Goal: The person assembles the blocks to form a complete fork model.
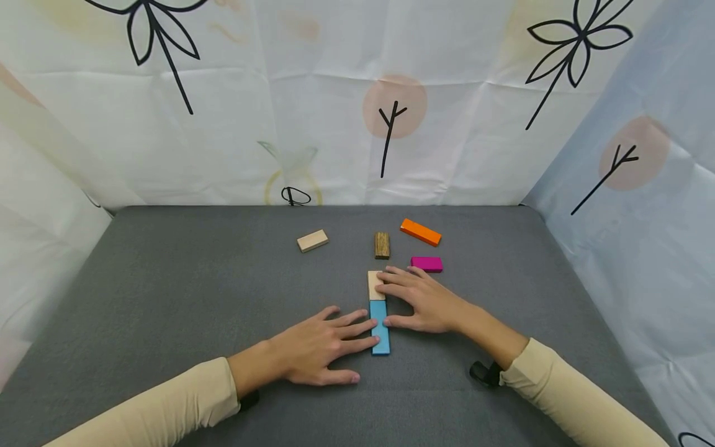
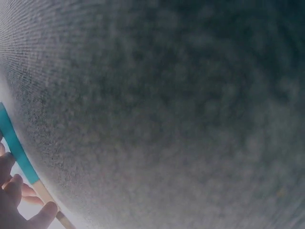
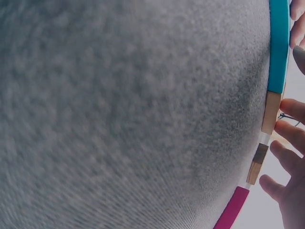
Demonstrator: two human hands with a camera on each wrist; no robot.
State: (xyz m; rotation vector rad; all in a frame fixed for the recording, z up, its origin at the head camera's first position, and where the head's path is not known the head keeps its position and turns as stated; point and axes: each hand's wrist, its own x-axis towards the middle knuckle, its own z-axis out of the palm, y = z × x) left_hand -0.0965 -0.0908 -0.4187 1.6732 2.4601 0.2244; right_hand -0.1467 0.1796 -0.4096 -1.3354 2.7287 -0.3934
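A light blue block [image 1: 380, 345] and a pale wooden block [image 1: 372, 285] lie flat end to end, forming one straight strip on the table. My left hand [image 1: 314, 347] comes in from the left with fingers spread and straight, its fingertips on the blue block. From the right, my right hand [image 1: 427, 304] reaches two fingertips onto the pale block, while its thumb touches the blue block's right edge. The left wrist view shows the blue block [image 2: 18, 148] with fingers beside it. In the right wrist view, fingertips stand at the pale block [image 3: 271, 112].
Beyond the strip lie a brown wooden block [image 1: 382, 246], an orange block [image 1: 421, 232] and a second pale block [image 1: 313, 241]. A magenta block [image 1: 426, 264] sits just past my right fingertips. Patterned white cloth [image 1: 335, 124] rises behind the grey table [image 1: 195, 279].
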